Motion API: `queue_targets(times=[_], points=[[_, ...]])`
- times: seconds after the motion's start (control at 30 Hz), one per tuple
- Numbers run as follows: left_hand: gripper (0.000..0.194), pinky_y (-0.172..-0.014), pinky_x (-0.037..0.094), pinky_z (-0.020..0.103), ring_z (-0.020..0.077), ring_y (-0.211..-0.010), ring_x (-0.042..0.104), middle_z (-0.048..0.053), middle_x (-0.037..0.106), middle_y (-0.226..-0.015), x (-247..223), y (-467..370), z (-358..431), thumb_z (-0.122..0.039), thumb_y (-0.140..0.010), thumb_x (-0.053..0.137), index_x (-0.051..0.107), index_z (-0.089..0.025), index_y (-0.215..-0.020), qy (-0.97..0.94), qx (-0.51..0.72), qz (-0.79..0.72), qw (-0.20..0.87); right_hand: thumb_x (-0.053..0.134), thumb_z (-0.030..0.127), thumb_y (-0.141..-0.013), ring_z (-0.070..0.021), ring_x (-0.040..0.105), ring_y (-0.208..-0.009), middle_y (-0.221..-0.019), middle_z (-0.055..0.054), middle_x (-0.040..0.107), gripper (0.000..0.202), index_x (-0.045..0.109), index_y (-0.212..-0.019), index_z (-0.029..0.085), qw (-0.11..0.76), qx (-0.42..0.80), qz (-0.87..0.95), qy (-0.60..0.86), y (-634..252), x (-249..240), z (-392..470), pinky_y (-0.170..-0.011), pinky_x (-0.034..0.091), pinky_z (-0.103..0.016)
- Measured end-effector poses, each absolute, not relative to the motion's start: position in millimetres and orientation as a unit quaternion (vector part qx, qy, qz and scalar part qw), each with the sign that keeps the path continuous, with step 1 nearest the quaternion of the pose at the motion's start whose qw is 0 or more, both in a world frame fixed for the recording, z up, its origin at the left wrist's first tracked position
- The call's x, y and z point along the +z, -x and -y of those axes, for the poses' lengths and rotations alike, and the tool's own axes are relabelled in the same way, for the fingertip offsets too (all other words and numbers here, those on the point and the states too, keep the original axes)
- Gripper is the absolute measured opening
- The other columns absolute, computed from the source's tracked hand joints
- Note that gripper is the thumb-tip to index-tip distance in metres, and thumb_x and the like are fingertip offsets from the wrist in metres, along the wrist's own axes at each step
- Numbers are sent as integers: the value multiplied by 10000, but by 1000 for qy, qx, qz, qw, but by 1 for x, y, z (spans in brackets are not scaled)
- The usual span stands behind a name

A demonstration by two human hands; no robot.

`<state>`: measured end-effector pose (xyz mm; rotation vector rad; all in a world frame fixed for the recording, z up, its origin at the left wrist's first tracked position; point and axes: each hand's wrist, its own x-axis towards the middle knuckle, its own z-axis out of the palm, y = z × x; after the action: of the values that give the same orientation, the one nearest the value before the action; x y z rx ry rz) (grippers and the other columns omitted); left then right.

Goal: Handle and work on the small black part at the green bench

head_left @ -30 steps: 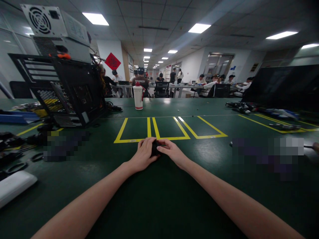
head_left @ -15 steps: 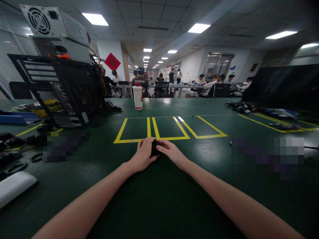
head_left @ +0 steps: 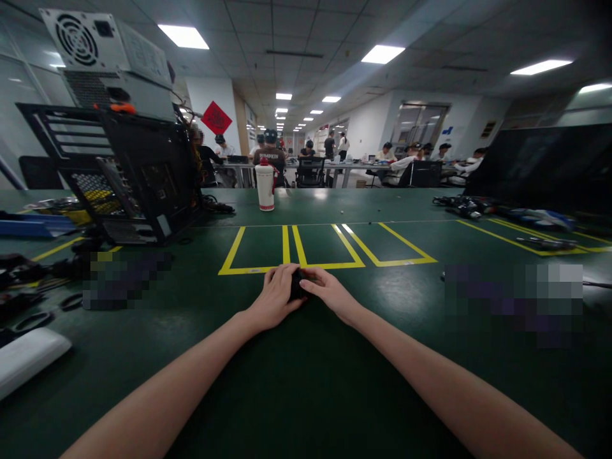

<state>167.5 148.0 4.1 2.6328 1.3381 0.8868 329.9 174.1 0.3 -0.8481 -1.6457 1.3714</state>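
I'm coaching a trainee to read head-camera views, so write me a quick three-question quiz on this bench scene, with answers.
1. What is between the left hand and the right hand? A) a blue tray; B) a small black object; C) a red sign
2. True or false: the white bottle stands upright beyond the yellow tape.
3. Fill in the colour: the tabletop is ____.

Key: 1 B; 2 true; 3 green.
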Motion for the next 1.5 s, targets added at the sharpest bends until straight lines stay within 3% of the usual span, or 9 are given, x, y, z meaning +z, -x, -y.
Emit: queue_targets(times=[0.23,0.4,0.53,0.8,0.97,1.13,1.37,1.5], points=[[537,-965,231,441,235,-1136,342,88,371,-1189,0,-167,-151,-219,-739,533,238,-206,-1188,-853,293,-432,21,635,195,-640,-146,513,-961,-971,-2,526,320,492,-925,213,390,607,642,260,-333,7,-171,-885,387,-339],[549,-964,232,427,232,-1132,340,92,380,-1177,-1,-167,-151,-220,-732,545,238,-193,-1186,-852,294,-434,12,591,282,-686,-142,521,-914,-909,-3,546,221,511,-876,200,429,561,647,288,-328,1,-174,-857,393,-332],[540,-968,229,419,225,-1139,332,90,369,-1189,1,-167,-150,-224,-744,533,232,-196,-1192,-854,288,-434,15,577,309,-697,-160,507,-942,-968,-26,543,278,517,-948,204,424,541,650,324,-328,-1,-176,-861,387,-351],[537,-956,240,421,229,-1128,337,95,372,-1176,-3,-167,-153,-228,-734,541,245,-188,-1180,-850,294,-437,6,651,190,-619,-154,507,-975,-996,-6,527,334,506,-919,219,407,607,633,256,-333,3,-174,-883,382,-345],[544,-963,238,410,221,-1136,329,93,364,-1187,-2,-168,-152,-239,-745,534,231,-188,-1194,-852,290,-436,11,605,282,-673,-149,527,-910,-923,-12,556,237,524,-884,210,426,570,639,292,-330,0,-175,-844,402,-346],[543,-966,232,425,229,-1141,328,91,359,-1194,-1,-167,-150,-239,-745,531,230,-196,-1196,-851,290,-436,16,596,309,-678,-169,511,-955,-998,-39,552,310,526,-960,201,415,557,638,332,-330,0,-176,-874,381,-372],[556,-959,240,424,232,-1133,337,98,361,-1188,-4,-168,-154,-223,-729,547,236,-187,-1189,-850,291,-439,7,668,200,-596,-157,511,-978,-1000,-9,526,354,487,-900,219,408,606,627,270,-332,2,-174,-884,384,-356],[545,-957,242,429,232,-1135,336,93,366,-1184,-4,-168,-153,-235,-737,538,234,-197,-1189,-850,298,-435,7,624,262,-653,-149,523,-937,-948,-8,539,268,491,-881,216,416,585,635,287,-330,1,-173,-861,396,-348]])
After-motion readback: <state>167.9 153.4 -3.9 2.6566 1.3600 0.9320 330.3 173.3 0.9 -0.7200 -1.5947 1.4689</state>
